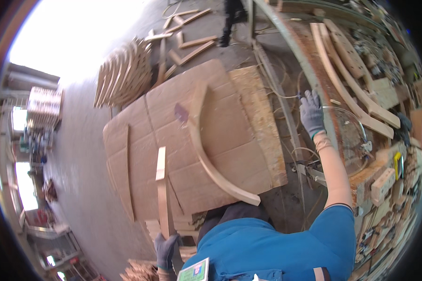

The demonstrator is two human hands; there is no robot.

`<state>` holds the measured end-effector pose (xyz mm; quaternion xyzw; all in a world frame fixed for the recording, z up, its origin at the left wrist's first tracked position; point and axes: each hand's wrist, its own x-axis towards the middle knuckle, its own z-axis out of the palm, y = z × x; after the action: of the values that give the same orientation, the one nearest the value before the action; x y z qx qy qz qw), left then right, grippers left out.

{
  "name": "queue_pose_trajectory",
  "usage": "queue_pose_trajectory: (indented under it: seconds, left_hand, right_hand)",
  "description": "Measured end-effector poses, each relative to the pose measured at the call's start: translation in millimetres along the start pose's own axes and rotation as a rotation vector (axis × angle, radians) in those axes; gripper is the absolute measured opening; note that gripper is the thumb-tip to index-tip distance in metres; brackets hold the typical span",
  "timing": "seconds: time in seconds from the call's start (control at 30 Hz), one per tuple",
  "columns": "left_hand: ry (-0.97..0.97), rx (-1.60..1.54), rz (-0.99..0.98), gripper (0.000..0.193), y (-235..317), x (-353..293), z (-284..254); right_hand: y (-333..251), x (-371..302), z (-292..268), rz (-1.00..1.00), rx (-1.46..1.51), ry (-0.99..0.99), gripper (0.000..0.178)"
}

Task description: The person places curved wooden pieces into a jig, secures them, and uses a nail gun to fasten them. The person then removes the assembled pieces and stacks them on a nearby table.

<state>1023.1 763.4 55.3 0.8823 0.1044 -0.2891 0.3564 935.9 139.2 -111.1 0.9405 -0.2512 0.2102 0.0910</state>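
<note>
One wooden slat [162, 189] reaches over the cardboard [239, 154], its lower end gripped in your left hand [165, 249], fingers closed around it — a curved wooden piece [197, 133] lies to its right — your right hand [312, 114], fingers extended and slightly apart, is at the workbench [306, 52] edge beside a thin hose [284, 96]

I'm in a woodworking workshop, by the look of all the shaped timber around the cardboard sheet [229, 154]. Past its far left corner stand closely stacked curved wooden parts [124, 75], and left of it stretches a broad grey floor [79, 173]. Right of the cardboard, a long, worn surface [308, 49] carries curved wooden lengths [331, 72]; my right hand [312, 113] wears a grey work glove.
</note>
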Motion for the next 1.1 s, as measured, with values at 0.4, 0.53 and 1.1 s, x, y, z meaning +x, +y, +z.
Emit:
queue_pose_trajectory:
  seconds: [0.4, 0.53, 1.1]
  left_hand:
    - [0.083, 0.027, -0.003, 0.028, -40, -33, -15]
    - [0.066, 0.02, -0.02, 0.03, -68, -27, -25]
    - [0.086, 0.063, -0.134, 0.045, -37, -3, -20]
  right_hand:
    - [-267, -64, 37, 0.372, 0.411, -0.523, 0.076]
    - [-237, -32, 84, 0.874, 0.505, -0.519, 0.085]
    - [-180, -50, 148, 0.791, 0.596, -0.386, 0.041]
